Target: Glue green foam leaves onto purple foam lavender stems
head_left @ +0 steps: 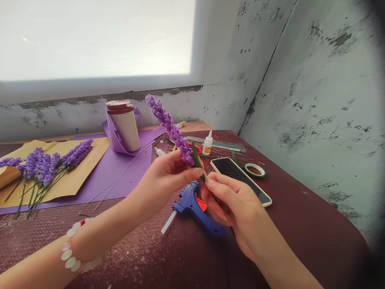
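Note:
A purple felt lavender flower (170, 126) is held up over the table, tilted with its tip to the upper left. My left hand (168, 172) is closed around the base of its bloom, thumb pressed near the stem. A narrow green leaf (196, 155) stands against the stem there. My right hand (233, 196) pinches the lower end of the leaf and stem, the fingers closed; most of the stem is hidden behind it. Just below both hands lies a blue glue gun (192, 206) with a clear glue stick (169, 222) poking out of its back.
Behind my right hand are a phone (231, 170), a roll of green tape (255, 170), a small glue bottle (207, 143) and thin wires (228, 144). Finished lavender stems (45, 166) lie on brown paper (87, 168) at left, near a lidded cup (124, 126) on purple paper (129, 176).

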A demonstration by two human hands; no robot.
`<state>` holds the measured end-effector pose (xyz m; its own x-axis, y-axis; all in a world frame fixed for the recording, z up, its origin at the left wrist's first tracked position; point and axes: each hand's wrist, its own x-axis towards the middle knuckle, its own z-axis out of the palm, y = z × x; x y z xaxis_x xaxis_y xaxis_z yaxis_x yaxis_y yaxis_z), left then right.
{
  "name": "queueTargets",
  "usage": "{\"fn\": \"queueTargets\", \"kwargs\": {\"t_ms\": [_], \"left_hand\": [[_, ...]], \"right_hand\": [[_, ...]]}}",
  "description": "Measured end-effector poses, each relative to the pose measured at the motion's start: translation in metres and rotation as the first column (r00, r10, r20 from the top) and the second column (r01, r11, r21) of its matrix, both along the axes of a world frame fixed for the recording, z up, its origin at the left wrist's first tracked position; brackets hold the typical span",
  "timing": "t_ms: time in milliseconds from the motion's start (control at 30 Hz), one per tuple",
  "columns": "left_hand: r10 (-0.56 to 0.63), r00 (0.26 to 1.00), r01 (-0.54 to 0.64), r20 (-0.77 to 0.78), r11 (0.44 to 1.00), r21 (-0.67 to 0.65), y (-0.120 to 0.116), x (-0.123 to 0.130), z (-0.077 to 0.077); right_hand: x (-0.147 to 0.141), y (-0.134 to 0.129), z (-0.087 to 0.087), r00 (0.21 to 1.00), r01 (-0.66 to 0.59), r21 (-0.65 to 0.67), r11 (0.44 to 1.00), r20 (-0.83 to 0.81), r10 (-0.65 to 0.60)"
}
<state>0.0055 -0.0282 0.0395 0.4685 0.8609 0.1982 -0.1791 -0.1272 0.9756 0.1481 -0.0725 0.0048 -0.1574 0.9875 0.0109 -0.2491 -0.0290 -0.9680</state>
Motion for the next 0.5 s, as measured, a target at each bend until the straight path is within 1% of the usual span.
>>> {"fn": "queueTargets", "kwargs": {"t_ms": [133,233,300,400,433,500], "left_hand": [[-0.036,0.999,0.035,-0.033,0.999,-0.005,0.0036,-0.0016,-0.0017],[-0.049,0.997,0.048,-0.063,0.999,-0.018,0.0051,-0.0035,-0.0031],[-0.068,0.995,0.066,-0.067,0.997,-0.037,0.0047,-0.0046,-0.0028],[-0.094,0.993,0.09,-0.073,0.994,-0.064,0.0025,-0.0047,-0.0003],[-0.088,0.993,0.083,-0.08,0.994,-0.065,0.0016,-0.0042,0.0006],[-0.049,0.995,0.045,-0.09,0.998,-0.044,0.0002,-0.0027,0.0015]], "right_hand": [[0.0014,0.0015,0.0021,0.987,-0.078,-0.079,0.994,-0.144,0.066],[0.0025,0.002,0.0032,0.977,-0.126,-0.124,0.984,-0.189,0.101],[0.0029,0.0025,0.0034,0.977,-0.134,-0.13,0.982,-0.184,0.109],[0.0024,0.002,0.003,0.992,-0.078,-0.096,0.992,-0.102,0.068],[0.0017,0.0012,0.0027,0.998,-0.035,-0.072,0.997,-0.045,0.032],[-0.0005,-0.0016,0.0022,0.989,0.091,0.024,0.996,0.112,-0.093]]}}
